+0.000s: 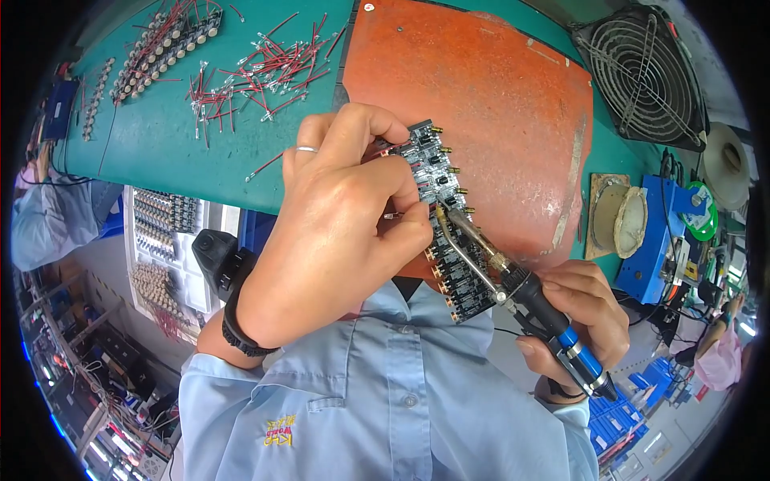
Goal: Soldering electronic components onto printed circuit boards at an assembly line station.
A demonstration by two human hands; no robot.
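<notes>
A dark strip of joined circuit boards (pixel 439 170) with brass-coloured pins along its edge lies beneath my hands, reaching past the orange mat's near edge. My left hand (pixel 337 196) bends over its left side. Thumb and forefinger pinch a thin wire lead (pixel 391 215), whose small pale end shows below the fingers; the pinch itself is partly hidden. From the right, my right hand (pixel 592 317) grips a black and blue soldering iron (pixel 533 301). A slim metal tube runs alongside its shaft. The iron's tip meets or nearly meets the board beside my left fingertips.
Loose red-and-black wire leads (pixel 265 72) lie on the green table mat (pixel 152 152), with finished bundles behind. The orange mat (pixel 465 88) is under the work. At right are a fan (pixel 642 76), a round pad (pixel 630 220) and a blue box (pixel 654 252). A parts tray (pixel 204 280) stands left.
</notes>
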